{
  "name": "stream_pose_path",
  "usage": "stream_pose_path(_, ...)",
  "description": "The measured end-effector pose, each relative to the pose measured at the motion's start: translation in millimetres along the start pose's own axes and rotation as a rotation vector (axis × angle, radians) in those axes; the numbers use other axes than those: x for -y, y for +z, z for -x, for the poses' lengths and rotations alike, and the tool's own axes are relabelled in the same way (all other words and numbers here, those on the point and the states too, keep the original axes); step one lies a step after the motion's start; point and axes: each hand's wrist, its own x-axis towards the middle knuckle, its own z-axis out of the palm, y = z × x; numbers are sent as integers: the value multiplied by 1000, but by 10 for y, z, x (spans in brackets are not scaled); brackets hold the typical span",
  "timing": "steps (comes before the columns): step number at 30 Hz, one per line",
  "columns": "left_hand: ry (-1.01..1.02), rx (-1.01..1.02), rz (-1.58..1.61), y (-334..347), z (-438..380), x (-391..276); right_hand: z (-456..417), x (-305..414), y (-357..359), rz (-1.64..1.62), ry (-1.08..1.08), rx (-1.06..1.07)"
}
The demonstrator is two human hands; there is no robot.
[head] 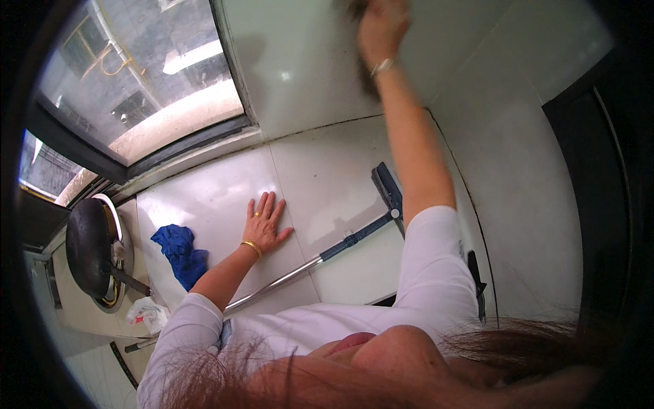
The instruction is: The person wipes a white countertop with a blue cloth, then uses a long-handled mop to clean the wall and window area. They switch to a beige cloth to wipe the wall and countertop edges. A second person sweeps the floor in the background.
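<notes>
My left hand (263, 229) lies flat on the white tiled surface (219, 179), fingers spread, with nothing in it. Just left of that forearm is a crumpled blue cloth (180, 255). My right hand (383, 28) is raised high against the glossy tiled wall (306, 66), blurred and partly cut off by the top edge. A dark blurred patch shows at its fingers; whether it is a held thing or a shadow cannot be told. Between my arms, a window squeegee (388, 189) with a metal pole (281, 278) rests on the tiles, its head partly behind my right arm.
At left, a black wok (89, 248) leans against metal cookware, beside a crumpled plastic bag (148, 314). A dark-framed window (189, 145) borders the tiles at upper left. A black panel (592, 204) stands on the right, and a black object (476, 281) lies by my right sleeve.
</notes>
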Motion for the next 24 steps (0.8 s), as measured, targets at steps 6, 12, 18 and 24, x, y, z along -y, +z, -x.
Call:
stream_pose_path(6,20,4,15,1,-21,-7,-990,55,-235,296,-242,-294)
stream_pose_path(12,8,40,0,-28,-30,-32,202,-1158,-213,266,111,-328)
stream_pose_path(18,-19,51,6,-35,2,-21,-323,-936,-569,109,-118,-140)
stream_pose_path(24,13,44,15,-55,-34,-36,-659,-803,-529,283,-85,-136)
